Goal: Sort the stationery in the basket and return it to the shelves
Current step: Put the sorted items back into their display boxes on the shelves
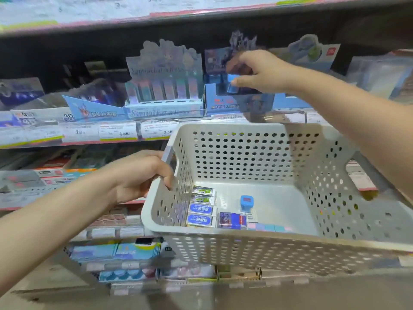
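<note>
A white perforated basket [263, 240] fills the lower right. My left hand [138, 175] grips its left handle. Inside lie several erasers in blue and green sleeves [202, 211], a purple-blue eraser [232, 220], pastel erasers [270, 227] and a small blue sharpener [246, 203]. My right hand [254, 71] is raised at the shelf, its fingers pinching a small blue item [232, 82] at the top of a blue display box [223, 99].
Shelves run across in front: a pastel eraser display [164, 90] left of the blue box, another blue display [93, 108] further left, price tags [118, 130] along the shelf edge. Lower shelves at left hold boxed stationery [116, 249].
</note>
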The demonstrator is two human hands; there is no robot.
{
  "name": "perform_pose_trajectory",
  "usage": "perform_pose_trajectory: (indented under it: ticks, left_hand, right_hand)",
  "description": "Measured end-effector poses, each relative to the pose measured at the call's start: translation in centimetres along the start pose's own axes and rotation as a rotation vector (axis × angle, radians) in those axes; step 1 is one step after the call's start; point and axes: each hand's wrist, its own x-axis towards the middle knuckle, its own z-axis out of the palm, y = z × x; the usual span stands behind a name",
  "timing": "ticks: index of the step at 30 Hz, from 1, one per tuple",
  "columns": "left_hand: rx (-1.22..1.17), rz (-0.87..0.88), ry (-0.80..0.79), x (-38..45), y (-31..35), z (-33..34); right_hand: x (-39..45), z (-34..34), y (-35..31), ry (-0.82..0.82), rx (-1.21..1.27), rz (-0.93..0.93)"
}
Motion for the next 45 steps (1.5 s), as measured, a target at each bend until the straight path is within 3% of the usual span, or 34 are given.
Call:
perform_pose_trajectory:
  ticks: [11,27,33,36,38,40,42,45]
  left_hand:
    - [-0.054,-0.021,-0.074,0.3,-0.3,-0.1]
    - [-0.059,-0.029,0.015,0.2,-0.2,-0.4]
    - [-0.060,-0.023,0.033,0.3,-0.1,-0.2]
    - [-0.065,-0.018,0.031,0.3,-0.1,-0.2]
    - [-0.063,-0.019,0.022,0.3,-0.2,-0.2]
    - [-0.057,-0.020,0.022,0.3,-0.2,-0.1]
    - [-0.060,-0.021,0.026,0.3,-0.2,0.0]
    - [-0.060,-0.017,0.030,0.4,-0.2,0.1]
  right_hand:
    - [0.8,0.5,0.4,0.037,-0.079,-0.024]
    - [-0.3,0.7,0.5,0.083,-0.032,-0.015]
    - [-0.6,0.2,0.4,0.030,-0.191,-0.089]
    - [-1.6,0.6,-0.4,0.188,-0.276,-0.195]
    - [-3.3,1.5,-1.6,0.257,-0.189,-0.324]
    - [-5.3,2.8,-3.3,0.125,-0.077,-0.423]
    - [-6.8,4.2,-4.8,-0.211,-0.092,-0.429]
    - [-8.0,6.7,-5.3,-0.705,-0.332,-0.358]
